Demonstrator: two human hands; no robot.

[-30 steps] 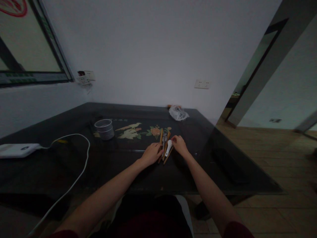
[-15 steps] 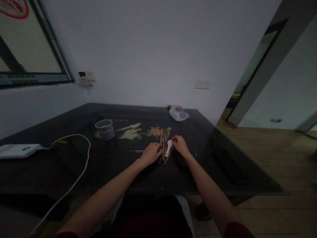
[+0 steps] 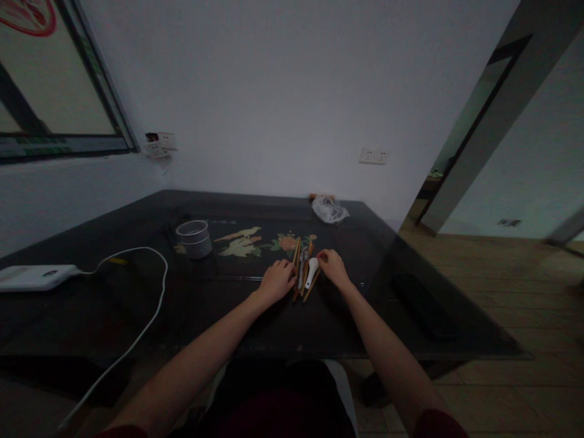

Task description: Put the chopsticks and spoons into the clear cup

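A loose bundle of wooden chopsticks (image 3: pixel 311 287) lies on the dark table between my hands. Among them are a white soup spoon (image 3: pixel 312 268) and a slim metal utensil (image 3: pixel 302 274), whose exact kind is hard to make out. My left hand (image 3: pixel 277 281) rests at the left side of the bundle, fingers bent but apart, its tips against the outermost chopstick. On the other side, my right hand (image 3: pixel 333 266) has its fingers curled together beside the spoon's bowl, over the upper end of a chopstick. What lies between those fingertips is hidden.
A grey mesh-like cup (image 3: pixel 194 239) stands at the left. Farther left, a white power bank (image 3: pixel 39 277) trails a white cable (image 3: pixel 160 292) over the table's front edge. A crumpled plastic bag (image 3: pixel 329 209) lies at the back, and a dark flat object (image 3: pixel 424 307) at the right.
My left hand has drawn slightly left; its thumb no longer reaches over the metal utensil, and more of the chopsticks shows. My right hand stays almost where it was.
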